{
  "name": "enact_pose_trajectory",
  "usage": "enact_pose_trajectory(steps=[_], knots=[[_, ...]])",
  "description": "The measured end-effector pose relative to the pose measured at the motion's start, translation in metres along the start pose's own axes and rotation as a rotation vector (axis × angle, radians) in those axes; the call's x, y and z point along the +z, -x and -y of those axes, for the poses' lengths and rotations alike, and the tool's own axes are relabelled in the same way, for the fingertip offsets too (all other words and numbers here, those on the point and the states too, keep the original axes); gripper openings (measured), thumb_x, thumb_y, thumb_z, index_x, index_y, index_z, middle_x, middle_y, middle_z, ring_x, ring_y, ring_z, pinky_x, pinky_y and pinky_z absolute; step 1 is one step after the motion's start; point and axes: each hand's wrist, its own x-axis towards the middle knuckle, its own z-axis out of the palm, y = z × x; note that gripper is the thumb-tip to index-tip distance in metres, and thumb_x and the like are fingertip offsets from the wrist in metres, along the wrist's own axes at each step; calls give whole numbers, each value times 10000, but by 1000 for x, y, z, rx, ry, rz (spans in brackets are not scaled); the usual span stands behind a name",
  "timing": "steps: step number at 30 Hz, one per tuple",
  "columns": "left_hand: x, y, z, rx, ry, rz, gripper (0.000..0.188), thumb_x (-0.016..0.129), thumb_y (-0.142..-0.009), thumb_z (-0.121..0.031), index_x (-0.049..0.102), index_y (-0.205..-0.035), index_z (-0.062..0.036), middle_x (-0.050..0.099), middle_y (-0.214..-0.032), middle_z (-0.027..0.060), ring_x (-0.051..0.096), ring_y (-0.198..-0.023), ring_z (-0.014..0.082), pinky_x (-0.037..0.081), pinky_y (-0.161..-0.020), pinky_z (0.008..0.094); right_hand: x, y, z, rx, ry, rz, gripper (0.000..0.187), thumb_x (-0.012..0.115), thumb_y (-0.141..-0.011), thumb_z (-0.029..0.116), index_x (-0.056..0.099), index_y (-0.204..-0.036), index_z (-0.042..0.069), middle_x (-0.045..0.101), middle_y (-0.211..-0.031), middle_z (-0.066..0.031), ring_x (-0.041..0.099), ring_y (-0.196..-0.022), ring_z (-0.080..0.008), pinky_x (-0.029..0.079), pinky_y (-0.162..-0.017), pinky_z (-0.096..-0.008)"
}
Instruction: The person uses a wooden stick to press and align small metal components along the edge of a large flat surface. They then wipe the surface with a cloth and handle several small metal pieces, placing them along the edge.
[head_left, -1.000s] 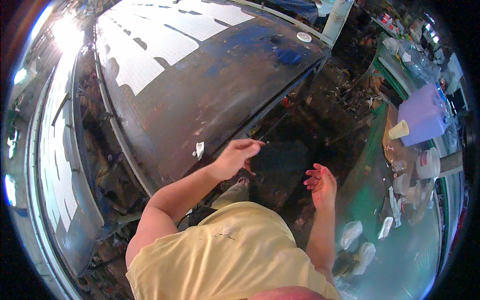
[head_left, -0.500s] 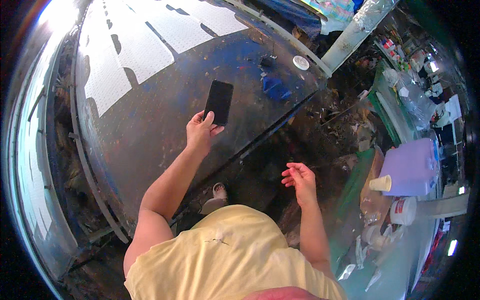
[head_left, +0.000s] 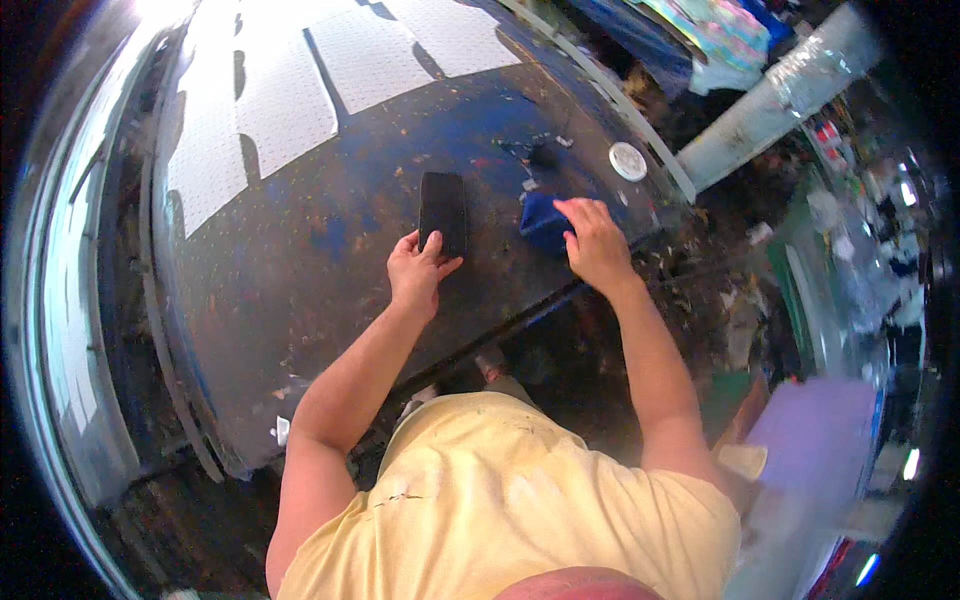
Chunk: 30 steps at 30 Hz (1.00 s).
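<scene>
My left hand [head_left: 417, 272] is closed around the lower end of a black smartphone [head_left: 443, 212]. The phone is held over the dark, paint-stained table [head_left: 290, 270], its dark face showing. My right hand [head_left: 597, 242] reaches over the table's near right part, at a crumpled blue piece [head_left: 538, 222] that looks like cloth or a small pouch. Its thumb and fingers are apart. The fingertips overlap the blue piece's right side, and I cannot tell whether they touch it.
White dotted sheets [head_left: 285, 120] cover the table's far side. A round white lid [head_left: 628, 161] lies near its right corner, by a pale post wrapped in clear film [head_left: 770, 105]. At right stands a blurred purple jug [head_left: 815, 435] with a cream cup [head_left: 742, 460].
My right hand has moved up and forward from beside my body to the blue piece. My left hand still holds the phone. The view has shifted, so the table's things sit lower.
</scene>
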Motion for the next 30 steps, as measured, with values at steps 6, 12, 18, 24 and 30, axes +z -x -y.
enact_pose_trajectory(steps=[6,12,18,24,30], knots=[[22,1,16,96,110,-227,452,694,-1106,-57,501,-1504,36,638,-1102,83,695,-934,206,724,-899,442,50,-112,-92,-158,167,140,683,663,-936,-14,610,-1581,204,618,-1571,-163,573,-1468,-392,548,-1149,-538],[21,11,32,135,72,-286,617,728,-1060,0,453,-1607,84,651,-1271,160,743,-1059,264,707,-948,417,77,-162,-119,-269,54,281,633,691,-911,-25,656,-1500,204,672,-1455,-162,644,-1353,-393,574,-1118,-528],[8,32,26,181,-200,-296,581,799,-1026,-66,568,-1537,84,665,-1383,200,763,-1103,262,679,-949,375,78,-167,-89,-391,-195,338,579,654,-829,-70,683,-1368,140,738,-1185,-160,691,-1208,-390,583,-1065,-504],[-4,67,30,218,-349,-370,603,831,-1006,-134,605,-1534,49,653,-1478,188,742,-1183,241,661,-937,360,58,-141,-33,-453,-211,542,557,698,-850,-15,671,-1386,134,762,-1277,-176,696,-1283,-381,589,-1098,-517],[-19,129,21,544,-1086,-387,616,855,-958,-154,633,-1512,-4,612,-1533,223,651,-1360,342,576,-1116,437,33,-115,1,-481,-92,558,573,761,-871,57,674,-1431,139,735,-1335,-165,678,-1312,-393,591,-1094,-517]])
